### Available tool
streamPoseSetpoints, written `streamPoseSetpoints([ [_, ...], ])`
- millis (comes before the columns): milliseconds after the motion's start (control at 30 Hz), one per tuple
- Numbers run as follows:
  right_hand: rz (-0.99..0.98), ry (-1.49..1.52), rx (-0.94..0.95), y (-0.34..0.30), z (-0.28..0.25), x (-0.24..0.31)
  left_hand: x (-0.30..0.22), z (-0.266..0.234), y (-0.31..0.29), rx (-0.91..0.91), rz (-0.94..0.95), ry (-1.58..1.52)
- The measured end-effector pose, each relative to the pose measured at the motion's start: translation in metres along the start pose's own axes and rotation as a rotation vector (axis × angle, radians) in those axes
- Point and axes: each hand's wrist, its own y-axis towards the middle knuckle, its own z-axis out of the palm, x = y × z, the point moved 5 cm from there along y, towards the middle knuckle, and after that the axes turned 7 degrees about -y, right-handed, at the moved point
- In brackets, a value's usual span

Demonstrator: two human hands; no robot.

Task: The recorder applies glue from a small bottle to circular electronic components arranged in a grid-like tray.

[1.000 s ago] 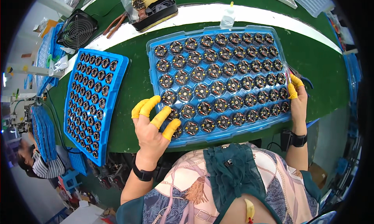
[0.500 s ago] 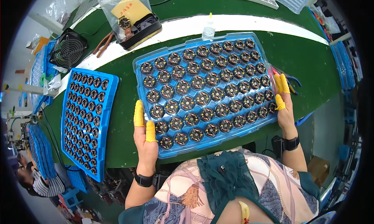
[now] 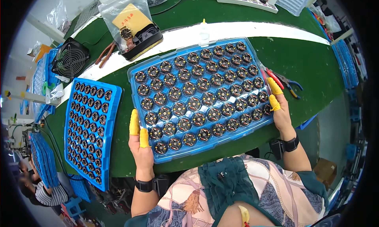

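Between my two hands is a blue plastic tray with a clear rim, filled with rows of small round motor parts showing copper, black and yellow bits. My left hand presses the tray's left edge, with yellow finger cots on the fingers. Gripping the right edge is my right hand, also in yellow finger cots. Both hands are closed against the tray's sides, and some fingertips are hidden by its edges. Just beyond my right fingers lie pliers with red and blue handles.
At left, a second blue tray of similar parts overhangs the green table. Behind stand a black fan, brown-handled pliers, a black box with a watch, a clear bottle and a power strip. Another person sits lower left.
Both hands have shifted left with the tray, toward the second tray. More of the red and blue pliers shows beside its right edge. The whole view has also shifted slightly.
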Motion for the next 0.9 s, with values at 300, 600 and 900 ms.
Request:
streamPoseSetpoints([
  [300, -0.111, -0.213, -0.142, 0.063, -0.026, 0.052, -0.007, -0.001, -0.002, -0.11, 0.008, -0.04],
  [600, -0.087, -0.436, 0.201, 0.156, 0.071, 0.071, -0.002, 0.001, -0.003, -0.112, 0.006, -0.083],
  [900, -0.082, -0.501, 0.268, 0.192, 0.11, 0.064, 0.0, -0.001, 0.001, -0.058, 0.038, -0.114],
])
